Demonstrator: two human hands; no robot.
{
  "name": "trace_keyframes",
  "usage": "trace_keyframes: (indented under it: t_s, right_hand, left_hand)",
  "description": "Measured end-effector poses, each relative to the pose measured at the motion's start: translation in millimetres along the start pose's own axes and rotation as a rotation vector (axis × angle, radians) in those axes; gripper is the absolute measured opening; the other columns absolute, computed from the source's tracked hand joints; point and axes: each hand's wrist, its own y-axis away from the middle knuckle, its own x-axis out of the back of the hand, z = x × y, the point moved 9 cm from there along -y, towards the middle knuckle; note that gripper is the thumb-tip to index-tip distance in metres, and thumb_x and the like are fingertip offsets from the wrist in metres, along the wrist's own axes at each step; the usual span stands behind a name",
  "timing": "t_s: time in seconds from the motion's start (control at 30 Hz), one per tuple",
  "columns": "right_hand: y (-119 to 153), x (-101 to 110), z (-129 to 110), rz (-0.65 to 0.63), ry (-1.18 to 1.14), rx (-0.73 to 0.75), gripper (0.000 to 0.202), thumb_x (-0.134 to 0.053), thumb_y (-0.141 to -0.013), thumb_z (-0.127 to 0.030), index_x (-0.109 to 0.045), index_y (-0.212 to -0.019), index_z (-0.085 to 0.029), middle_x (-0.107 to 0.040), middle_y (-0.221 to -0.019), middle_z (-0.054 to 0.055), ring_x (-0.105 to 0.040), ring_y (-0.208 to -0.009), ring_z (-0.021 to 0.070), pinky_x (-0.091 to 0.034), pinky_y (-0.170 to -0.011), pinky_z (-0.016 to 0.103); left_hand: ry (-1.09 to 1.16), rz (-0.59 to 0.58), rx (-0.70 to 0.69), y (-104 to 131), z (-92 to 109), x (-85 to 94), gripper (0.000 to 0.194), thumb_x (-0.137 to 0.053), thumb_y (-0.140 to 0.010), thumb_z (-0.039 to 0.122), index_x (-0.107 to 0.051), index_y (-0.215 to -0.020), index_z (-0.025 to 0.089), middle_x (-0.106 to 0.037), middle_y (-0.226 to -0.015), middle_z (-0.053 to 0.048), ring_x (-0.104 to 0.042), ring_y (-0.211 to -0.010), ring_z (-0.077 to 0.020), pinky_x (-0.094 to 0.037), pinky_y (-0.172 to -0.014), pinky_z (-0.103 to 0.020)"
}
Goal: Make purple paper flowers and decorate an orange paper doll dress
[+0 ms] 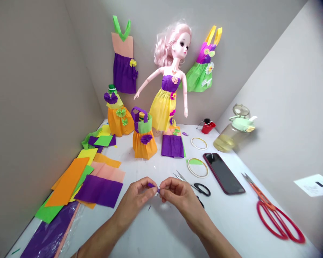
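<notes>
Both hands meet over the middle of the white table, fingertips almost touching. Pinched in my left hand [141, 193] is a small purple fabric piece [151, 185], with a bit of white showing at its right end. My right hand [177, 191] pinches that same end between thumb and forefinger. Fingers hide most of the piece, so its full shape cannot be made out. Just behind and right of my right hand lie black-handled scissors [201, 189], blades slightly apart. A tiny dark scrap [149, 207] is on the table below the fingers.
Coloured fabric sheets [99, 190] lie at left. A doll [174, 75] and dressed bottles [144, 143] stand behind. On the right are tape rolls [197, 175], a phone [223, 173], red-handled scissors [274, 211] and a water bottle [231, 134]. Small dresses [124, 73] hang on the wall.
</notes>
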Motion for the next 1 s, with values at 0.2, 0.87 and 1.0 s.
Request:
trace_keyframes:
  t_s: [0.2,0.87,1.0]
  right_hand:
    - [0.1,-0.5,-1.1,-0.015,0.049,0.047,0.021,-0.072,-0.078,-0.037,-0.067,-0.079,-0.016,-0.058,-0.063,-0.002,-0.049,-0.061,0.011,-0.035,-0.057,0.023]
    - [30.7,-16.4,-44.2,-0.008,0.89,0.73,0.023,-0.047,-0.095,-0.011,-0.066,-0.104,-0.02,-0.065,-0.087,0.006,-0.06,-0.075,0.0146,-0.048,-0.066,0.025]
    - [40.9,-25.0,-46.1,0.014,1.218,0.919,0.03,-0.041,-0.096,-0.007,-0.063,-0.112,-0.02,-0.066,-0.088,0.006,-0.059,-0.076,0.0167,-0.047,-0.066,0.028]
  left_hand:
    - [0.069,-0.015,0.041,0.7,-2.0,-2.0,0.02,-0.061,-0.084,0.039,-0.06,-0.081,0.019,-0.055,-0.077,0.001,-0.048,-0.078,-0.016,-0.035,-0.073,-0.026]
    - [0.216,-0.013,0.055,-1.9,-8.1,-1.8,0.016,-0.063,-0.082,0.032,-0.06,-0.075,0.018,-0.056,-0.074,0.001,-0.049,-0.075,-0.0151,-0.036,-0.073,-0.025]
    - [0.212,-0.005,0.081,-2.1,-10.9,-1.6,0.016,-0.063,-0.082,0.032,-0.059,-0.075,0.017,-0.055,-0.073,0.002,-0.048,-0.073,-0.0144,-0.036,-0.071,-0.025]
